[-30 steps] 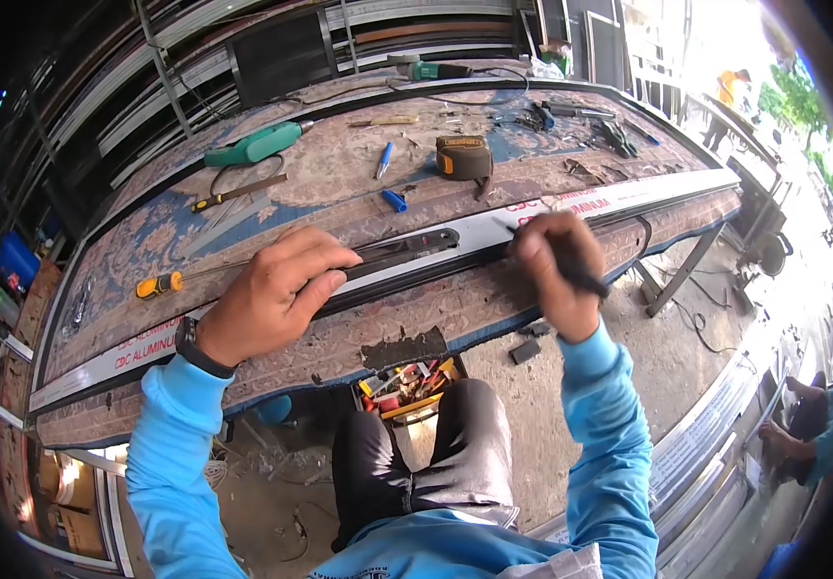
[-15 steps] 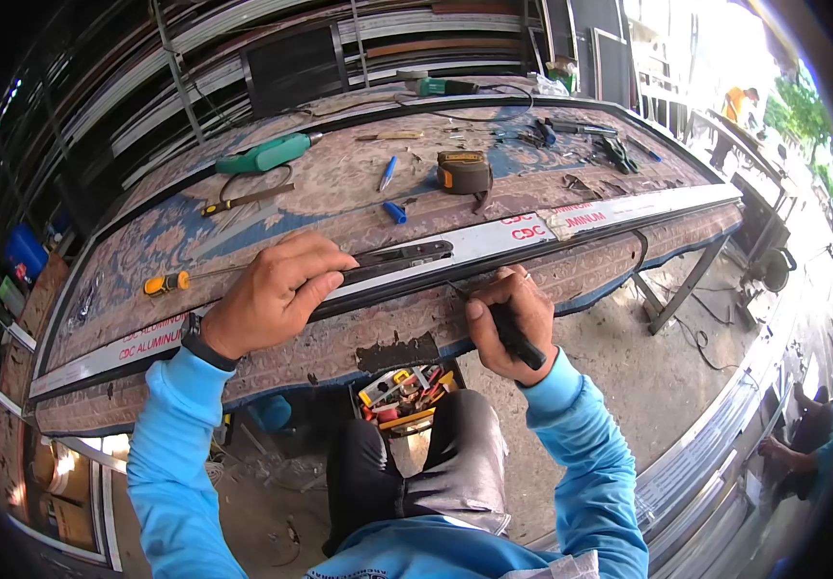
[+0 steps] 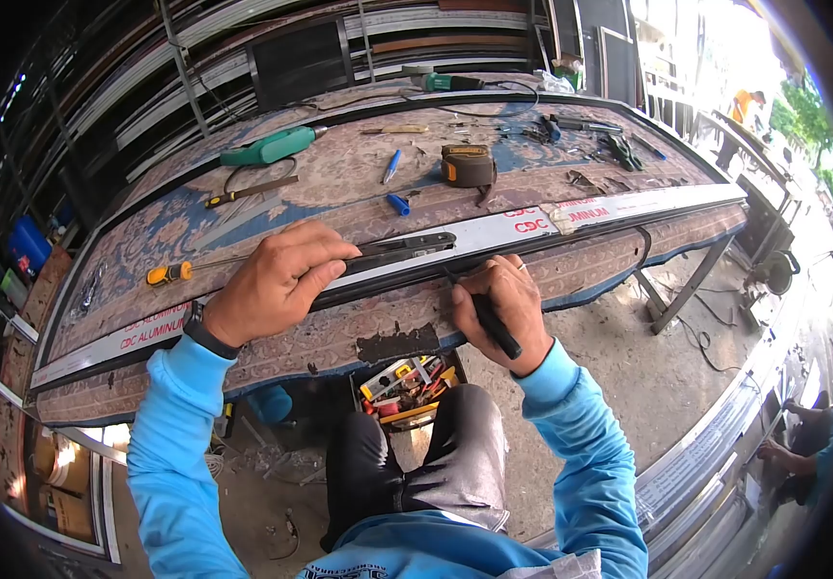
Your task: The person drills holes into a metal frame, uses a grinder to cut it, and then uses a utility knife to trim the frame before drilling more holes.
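My left hand (image 3: pixel 277 285) is closed, thumb and fingertips pinching the near end of a dark, long, slotted metal fitting (image 3: pixel 426 242). That fitting lies along an aluminium frame bar (image 3: pixel 489 233) covered in white film with red lettering. In my right hand (image 3: pixel 505 301) is a black-handled tool (image 3: pixel 499 330), its thin tip at the bar's near black edge, just below the fitting. Its exact kind cannot be made out. A screwdriver (image 3: pixel 168 274) with a yellow and black handle lies left of my left hand, its shaft running behind the fingers.
On the carpet-covered table (image 3: pixel 339 183) lie a tape measure (image 3: pixel 468 165), a blue pen (image 3: pixel 391 166), its blue cap (image 3: pixel 398 205), a green power tool (image 3: pixel 272 148) and pliers (image 3: pixel 619 151). Below the table edge is a toolbox (image 3: pixel 407 391). Another person's hand (image 3: pixel 785 457) shows at far right.
My right hand has shifted a little left and up with the black-handled tool, its tip closer to the bar's edge. The left hand keeps its place on the fitting.
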Action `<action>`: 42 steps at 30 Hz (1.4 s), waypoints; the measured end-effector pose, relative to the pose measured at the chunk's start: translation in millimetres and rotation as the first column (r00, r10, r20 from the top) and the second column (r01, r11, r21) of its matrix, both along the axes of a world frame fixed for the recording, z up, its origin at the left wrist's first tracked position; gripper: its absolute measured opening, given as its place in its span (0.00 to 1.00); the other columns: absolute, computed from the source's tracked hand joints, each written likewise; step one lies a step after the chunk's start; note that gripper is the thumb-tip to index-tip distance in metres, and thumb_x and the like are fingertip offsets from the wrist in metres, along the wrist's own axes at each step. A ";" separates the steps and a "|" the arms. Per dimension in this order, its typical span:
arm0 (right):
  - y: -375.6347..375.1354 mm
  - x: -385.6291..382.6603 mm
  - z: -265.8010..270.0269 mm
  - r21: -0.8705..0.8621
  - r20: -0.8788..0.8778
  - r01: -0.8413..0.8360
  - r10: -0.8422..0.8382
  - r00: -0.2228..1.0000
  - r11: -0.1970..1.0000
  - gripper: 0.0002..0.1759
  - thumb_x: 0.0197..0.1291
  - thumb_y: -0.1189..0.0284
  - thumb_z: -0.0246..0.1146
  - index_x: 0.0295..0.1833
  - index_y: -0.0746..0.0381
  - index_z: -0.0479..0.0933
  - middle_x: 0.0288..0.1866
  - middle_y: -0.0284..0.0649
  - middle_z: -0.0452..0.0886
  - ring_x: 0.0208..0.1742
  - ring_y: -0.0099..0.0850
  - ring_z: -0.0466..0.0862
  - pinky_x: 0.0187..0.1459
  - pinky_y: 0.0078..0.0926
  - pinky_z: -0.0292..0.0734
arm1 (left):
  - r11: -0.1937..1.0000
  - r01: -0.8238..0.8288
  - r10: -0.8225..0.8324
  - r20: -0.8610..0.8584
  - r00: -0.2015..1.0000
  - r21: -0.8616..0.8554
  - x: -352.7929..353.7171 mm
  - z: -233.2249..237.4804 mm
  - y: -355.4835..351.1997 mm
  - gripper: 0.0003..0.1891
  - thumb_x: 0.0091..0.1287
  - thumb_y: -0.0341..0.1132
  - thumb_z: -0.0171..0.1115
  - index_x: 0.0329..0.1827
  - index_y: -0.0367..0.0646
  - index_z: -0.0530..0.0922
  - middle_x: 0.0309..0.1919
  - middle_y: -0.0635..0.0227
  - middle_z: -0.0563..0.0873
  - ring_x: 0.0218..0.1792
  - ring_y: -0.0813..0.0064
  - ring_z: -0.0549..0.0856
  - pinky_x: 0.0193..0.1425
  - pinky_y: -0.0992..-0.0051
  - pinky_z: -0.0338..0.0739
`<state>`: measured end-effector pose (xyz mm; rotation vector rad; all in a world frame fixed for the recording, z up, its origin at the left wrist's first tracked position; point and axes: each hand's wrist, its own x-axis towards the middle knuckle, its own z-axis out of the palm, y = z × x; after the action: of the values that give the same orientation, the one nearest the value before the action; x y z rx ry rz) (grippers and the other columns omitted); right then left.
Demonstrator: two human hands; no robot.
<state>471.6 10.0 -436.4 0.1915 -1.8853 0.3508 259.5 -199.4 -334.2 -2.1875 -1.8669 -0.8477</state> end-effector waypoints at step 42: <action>-18.4 -20.3 6.5 0.168 0.020 0.039 -0.043 0.999 0.985 0.13 0.56 0.78 0.75 0.36 0.57 0.75 0.30 0.34 0.79 0.31 0.37 0.80 0.41 0.38 0.71 | 0.999 0.049 -0.049 0.024 0.998 0.017 -7.5 -1.3 2.2 0.10 0.74 0.27 0.64 0.53 0.32 0.87 0.47 0.55 0.89 0.50 0.55 0.88 0.57 0.62 0.82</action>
<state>451.2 -8.4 -429.9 0.2623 -1.9401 0.1663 251.9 -197.2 -335.5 -2.2318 -1.8173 -0.8994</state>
